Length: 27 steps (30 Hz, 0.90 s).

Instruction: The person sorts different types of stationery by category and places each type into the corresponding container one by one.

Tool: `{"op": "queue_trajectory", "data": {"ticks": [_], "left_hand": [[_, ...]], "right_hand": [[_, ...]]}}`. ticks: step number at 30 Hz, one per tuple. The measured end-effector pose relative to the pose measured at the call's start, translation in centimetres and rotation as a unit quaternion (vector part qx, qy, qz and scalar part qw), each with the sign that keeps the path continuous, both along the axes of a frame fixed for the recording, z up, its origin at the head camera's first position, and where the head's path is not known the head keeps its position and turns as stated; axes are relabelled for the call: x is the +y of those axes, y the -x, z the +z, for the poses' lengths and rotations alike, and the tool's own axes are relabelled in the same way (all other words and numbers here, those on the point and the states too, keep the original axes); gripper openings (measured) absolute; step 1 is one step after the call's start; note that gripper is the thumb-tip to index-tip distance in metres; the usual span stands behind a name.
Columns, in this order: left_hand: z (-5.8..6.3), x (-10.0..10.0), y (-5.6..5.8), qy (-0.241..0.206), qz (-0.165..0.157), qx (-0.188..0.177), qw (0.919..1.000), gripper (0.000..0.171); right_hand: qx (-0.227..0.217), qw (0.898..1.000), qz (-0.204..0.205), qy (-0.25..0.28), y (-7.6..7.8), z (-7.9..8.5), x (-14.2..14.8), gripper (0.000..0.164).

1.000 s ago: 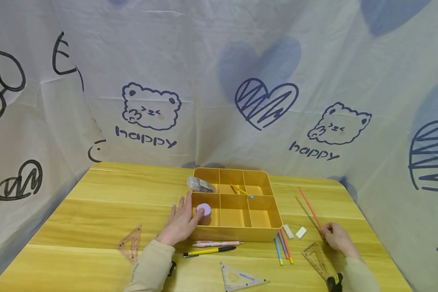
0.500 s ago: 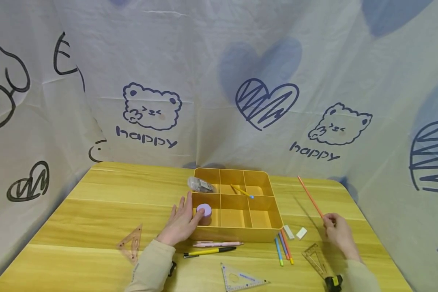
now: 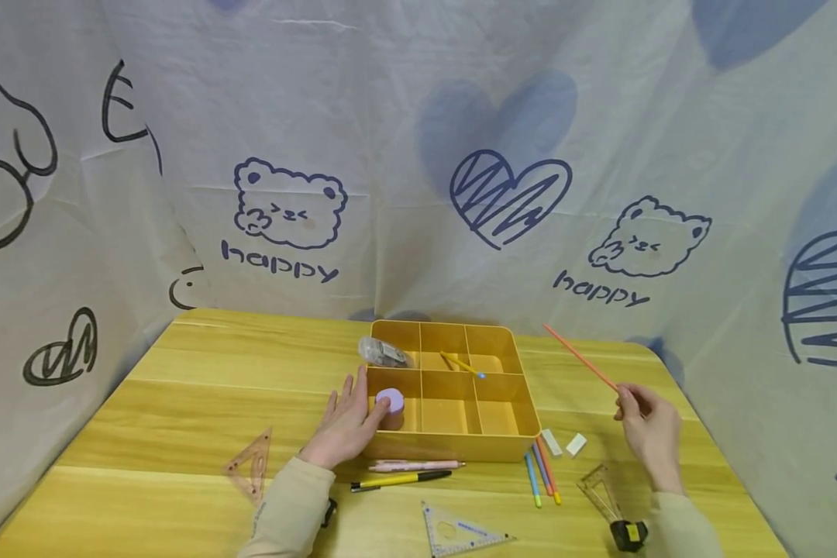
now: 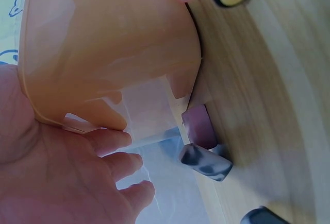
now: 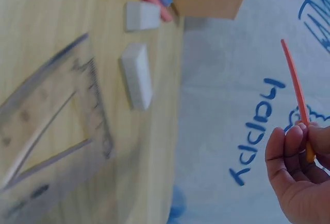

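A yellow organizer box [image 3: 453,447] with several compartments stands on the table. My left hand [image 3: 340,426] rests against its front left corner, fingers straight along the outer wall, thumb over the rim by a round lavender-topped item [image 3: 389,401]. In the left wrist view the fingers [image 4: 124,165] touch the box's side. My right hand [image 3: 652,434] pinches a coral pencil [image 3: 580,356] near its orange end, raised above the table right of the box. In the box lie a yellow pencil [image 3: 462,364] and a grey item in clear wrapping [image 3: 382,353].
Before the box lie a pink pen [image 3: 415,466], a yellow-black pen [image 3: 401,481] and a clear set square [image 3: 463,533]. Right of it are several pencils [image 3: 542,473], two white erasers [image 3: 576,444], another set square [image 3: 597,496] and a tape measure [image 3: 628,535]. An orange set square [image 3: 251,467] lies left.
My right hand has lifted the coral pencil up from the table, and the pencil's tip has swung left toward the box. The left hand has stayed in place.
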<state>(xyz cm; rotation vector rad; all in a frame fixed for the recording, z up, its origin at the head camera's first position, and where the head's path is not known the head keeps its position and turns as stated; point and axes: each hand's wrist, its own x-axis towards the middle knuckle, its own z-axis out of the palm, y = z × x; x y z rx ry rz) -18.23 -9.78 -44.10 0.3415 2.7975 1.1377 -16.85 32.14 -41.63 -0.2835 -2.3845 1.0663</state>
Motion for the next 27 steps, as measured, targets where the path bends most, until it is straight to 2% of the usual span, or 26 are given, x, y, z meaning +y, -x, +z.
{"op": "queue_trajectory", "data": {"ticks": [7, 12, 21, 27], "left_hand": [[0.0, 0.0, 0.0, 0.002, 0.001, -0.002, 1.0000, 0.075], [0.1, 0.1, 0.0, 0.001, 0.002, -0.003, 1.0000, 0.075], [0.0, 0.0, 0.0, -0.001, 0.001, -0.001, 1.0000, 0.075], [-0.2, 0.0, 0.1, 0.000, 0.001, 0.005, 1.0000, 0.075]], "right_hand": [[0.068, 0.996, 0.019, 0.047, -0.1, 1.2, -2.3, 0.021], [0.111, 0.991, 0.051, 0.052, 0.1, 1.7, -4.4, 0.017], [0.189, 0.975, 0.119, -0.005, 1.0, 1.8, -7.9, 0.012], [0.218, 0.965, 0.132, -0.068, 1.6, 1.5, -9.5, 0.011]]}}
